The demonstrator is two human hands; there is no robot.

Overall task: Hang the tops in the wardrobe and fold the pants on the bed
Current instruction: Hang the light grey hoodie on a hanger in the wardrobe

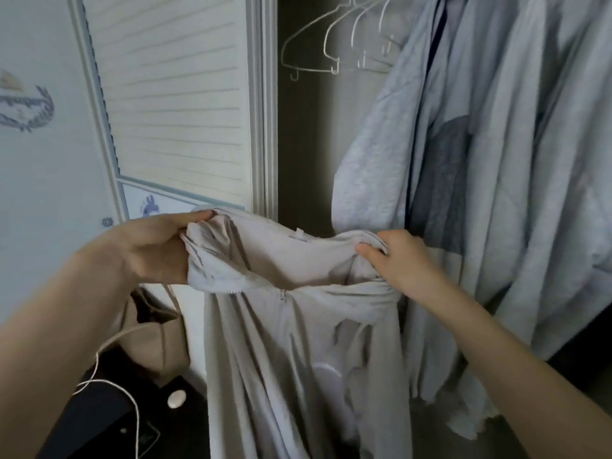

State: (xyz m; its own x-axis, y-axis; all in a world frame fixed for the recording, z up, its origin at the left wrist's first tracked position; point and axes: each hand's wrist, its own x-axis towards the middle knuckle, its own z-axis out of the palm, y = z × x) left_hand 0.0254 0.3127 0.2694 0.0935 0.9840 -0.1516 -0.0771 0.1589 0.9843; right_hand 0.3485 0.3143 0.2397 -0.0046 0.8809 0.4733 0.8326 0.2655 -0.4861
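Head view, sole camera.

Item: beige zip-front top (298, 326), centre and lower centre of the frame. Held up in front of the open wardrobe (304, 144), spread between both hands at the collar end; the body hangs straight down in loose folds and runs out of the bottom of the frame. A zipper pull shows just below the neckline, a small label inside the back of the neck.

Left hand (155, 250), centre left: fingers curled into bunched fabric at the left shoulder, thumb on top. Right hand (400, 263), centre right: pinches the right side of the collar, thumb pressing into the cloth, fingers wrapped behind.

Handling, as a judgement: soft, limp, light knit; no stiffness, so it sags wherever unsupported. Not fragile, not slippery. The best holds look like the shoulder seams or collar, as now, keeping the neck opening wide for a hanger to enter.

Wire hangers (334, 44), upper centre: several, bare, hanging in a row above the top and well apart from it.

Hanging pale grey-blue garments (496, 160), right half of the frame, already in the wardrobe, just behind the right hand.

Louvred door (172, 94), upper left. Beige bag (155, 339) and white cable (109, 379), lower left. No pants or bed in view.
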